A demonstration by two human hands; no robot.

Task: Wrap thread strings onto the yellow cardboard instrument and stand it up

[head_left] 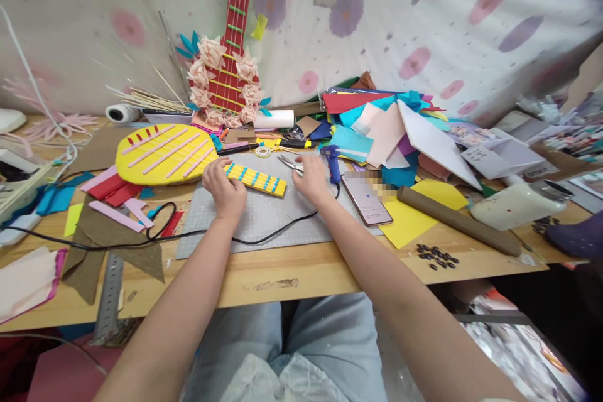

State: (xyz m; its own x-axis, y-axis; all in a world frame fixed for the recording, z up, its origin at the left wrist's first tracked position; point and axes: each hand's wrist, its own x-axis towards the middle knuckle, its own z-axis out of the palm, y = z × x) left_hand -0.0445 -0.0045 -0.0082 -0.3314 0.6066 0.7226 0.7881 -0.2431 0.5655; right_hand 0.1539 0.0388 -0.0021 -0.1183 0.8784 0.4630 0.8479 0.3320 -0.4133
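A yellow craft guitar (200, 154) with pink strips on its body and blue bands across its neck lies on the grey cutting mat (277, 217). My left hand (224, 190) is closed around the neck where it meets the body, covering that part. To the right of the neck's end, my right hand (311, 179) has its fingers closed on small silver scissors (291, 164), whose blades point left. Their handles are mostly hidden by my fingers. Just beyond my right hand is a blue glue gun (332, 163), its black cord (264, 240) running across the mat below both hands.
Behind stands a red craft guitar (234, 25) with paper flowers. Coloured paper and foam (362, 119) are heaped at the back right. A phone (367, 198), a brown roll (456, 220), a jar (518, 204) and dark beads (436, 255) lie rightward; a metal ruler (109, 295) overhangs the front edge.
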